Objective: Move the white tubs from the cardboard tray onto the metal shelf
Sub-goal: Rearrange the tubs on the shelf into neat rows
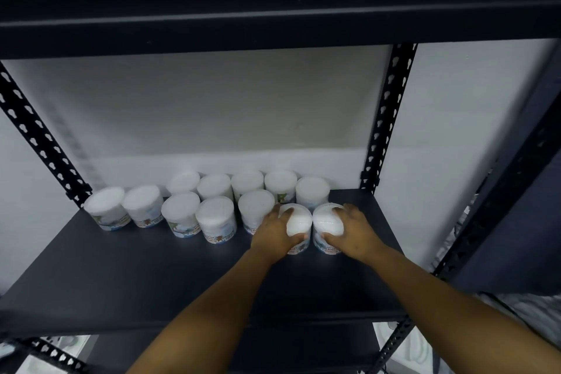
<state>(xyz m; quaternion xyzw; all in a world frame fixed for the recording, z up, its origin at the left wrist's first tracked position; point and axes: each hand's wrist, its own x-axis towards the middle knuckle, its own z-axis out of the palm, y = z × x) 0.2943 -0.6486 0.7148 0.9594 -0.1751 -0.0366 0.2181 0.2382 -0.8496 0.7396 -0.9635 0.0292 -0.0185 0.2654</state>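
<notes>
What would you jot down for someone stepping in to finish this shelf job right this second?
Left hand: grips a white tub from above, standing on the metal shelf.
Right hand: grips a second tub beside it, the two tubs touching.
Done: ten other tubs already stand upright along the back of the shelf.
Left: let go of these two, then fetch any more. The cardboard tray is out of view, so I cannot tell how many remain.
</notes>
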